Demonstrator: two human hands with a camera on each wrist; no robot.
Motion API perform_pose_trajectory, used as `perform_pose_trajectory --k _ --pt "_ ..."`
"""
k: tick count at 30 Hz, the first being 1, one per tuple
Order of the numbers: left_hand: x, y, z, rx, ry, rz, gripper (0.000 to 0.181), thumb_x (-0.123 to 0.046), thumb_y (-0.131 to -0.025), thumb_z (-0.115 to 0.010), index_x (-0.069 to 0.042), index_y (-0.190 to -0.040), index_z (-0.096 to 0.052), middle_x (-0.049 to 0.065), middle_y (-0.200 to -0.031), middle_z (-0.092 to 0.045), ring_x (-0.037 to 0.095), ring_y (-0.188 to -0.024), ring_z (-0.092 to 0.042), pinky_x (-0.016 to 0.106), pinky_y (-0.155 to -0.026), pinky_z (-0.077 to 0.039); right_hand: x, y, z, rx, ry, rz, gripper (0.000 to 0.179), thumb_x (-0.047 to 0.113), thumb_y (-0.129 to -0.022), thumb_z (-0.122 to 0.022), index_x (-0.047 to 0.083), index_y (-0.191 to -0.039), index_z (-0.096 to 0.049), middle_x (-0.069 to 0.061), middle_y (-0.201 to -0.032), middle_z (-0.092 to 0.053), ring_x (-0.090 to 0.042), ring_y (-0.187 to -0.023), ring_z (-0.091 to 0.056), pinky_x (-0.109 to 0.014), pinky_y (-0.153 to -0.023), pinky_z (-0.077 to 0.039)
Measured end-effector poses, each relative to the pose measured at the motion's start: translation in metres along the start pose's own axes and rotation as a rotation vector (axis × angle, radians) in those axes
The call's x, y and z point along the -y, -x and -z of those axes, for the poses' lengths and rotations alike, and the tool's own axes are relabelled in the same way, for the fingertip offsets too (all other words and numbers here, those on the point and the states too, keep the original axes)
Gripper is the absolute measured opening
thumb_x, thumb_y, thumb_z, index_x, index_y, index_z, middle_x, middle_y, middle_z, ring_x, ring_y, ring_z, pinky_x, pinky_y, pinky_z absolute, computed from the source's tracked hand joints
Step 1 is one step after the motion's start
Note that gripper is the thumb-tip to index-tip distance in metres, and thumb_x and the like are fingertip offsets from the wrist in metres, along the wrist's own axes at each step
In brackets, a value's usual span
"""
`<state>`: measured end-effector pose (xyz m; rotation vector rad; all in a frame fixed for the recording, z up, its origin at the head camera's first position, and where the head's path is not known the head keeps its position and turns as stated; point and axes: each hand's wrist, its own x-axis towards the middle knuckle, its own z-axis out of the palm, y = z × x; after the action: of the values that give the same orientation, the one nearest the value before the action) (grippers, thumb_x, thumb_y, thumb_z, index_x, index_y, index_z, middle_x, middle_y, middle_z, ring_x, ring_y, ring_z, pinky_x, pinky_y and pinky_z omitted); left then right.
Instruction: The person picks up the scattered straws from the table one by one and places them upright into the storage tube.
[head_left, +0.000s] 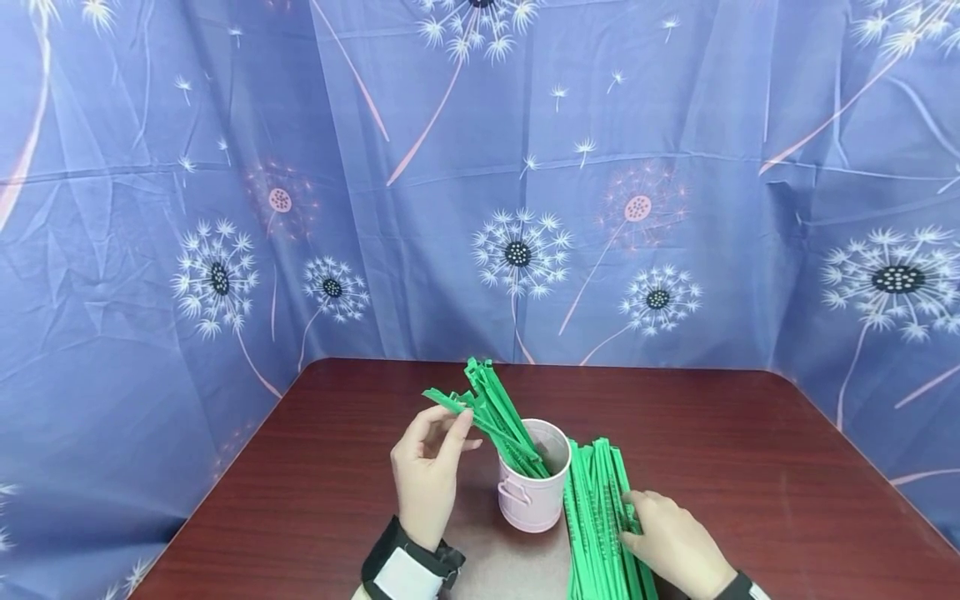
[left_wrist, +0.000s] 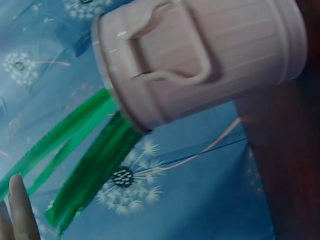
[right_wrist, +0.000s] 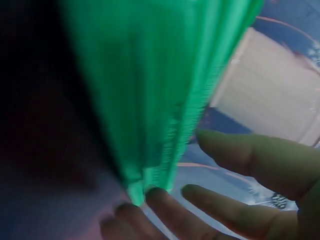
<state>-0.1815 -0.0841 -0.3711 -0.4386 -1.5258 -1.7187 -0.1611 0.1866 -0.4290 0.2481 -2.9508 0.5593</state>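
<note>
A small pink bucket (head_left: 534, 507) with a side handle stands upright on the table. Several long, thin green-wrapped sticks (head_left: 501, 398) lean out of it toward the left. My left hand (head_left: 427, 487) pinches the upper end of one green-wrapped stick (head_left: 442, 401) between thumb and fingers, its lower part reaching over the bucket's mouth. To the right of the bucket lies a pile of similar green-wrapped sticks (head_left: 596, 517) with dark print. At the pile's right edge is my right hand (head_left: 675, 537), fingertips at the sticks; the right wrist view shows thumb and fingers apart.
Both hands work over a dark red-brown wooden table (head_left: 322, 492). A greyish patch (head_left: 513, 562) shows in front of the bucket. Blue dandelion-print cloth (head_left: 420, 275) hangs behind the table and along its sides.
</note>
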Motion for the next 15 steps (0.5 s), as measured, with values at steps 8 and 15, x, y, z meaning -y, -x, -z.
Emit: perform_pose_trajectory --k 8,15 --pt "0.02 0.014 -0.005 0.106 -0.177 0.07 0.022 -0.027 -0.088 -0.073 -0.004 -0.088 -0.073 0.004 -0.075 -0.073 0.01 -0.062 -0.069 0.029 -0.055 -0.062 -0.011 -0.004 -0.01 0.085 -0.076 -0.04 0.038 0.005 -0.073 -0.074 -0.01 -0.108 -0.067 -0.001 -0.072 -0.051 -0.019 -0.071 -0.049 -0.04 -0.064 -0.05" --pt "0.031 0.022 -0.008 0.172 -0.27 0.134 0.025 -0.03 -0.088 -0.073 -0.005 -0.087 -0.074 0.002 -0.077 -0.072 0.022 -0.057 -0.069 0.029 -0.05 -0.061 -0.01 -0.002 -0.008 0.16 -0.237 -0.156 0.044 -0.006 -0.073 -0.065 -0.014 -0.116 -0.063 -0.006 -0.067 -0.055 -0.02 -0.037 -0.053 -0.034 -0.04 -0.052"
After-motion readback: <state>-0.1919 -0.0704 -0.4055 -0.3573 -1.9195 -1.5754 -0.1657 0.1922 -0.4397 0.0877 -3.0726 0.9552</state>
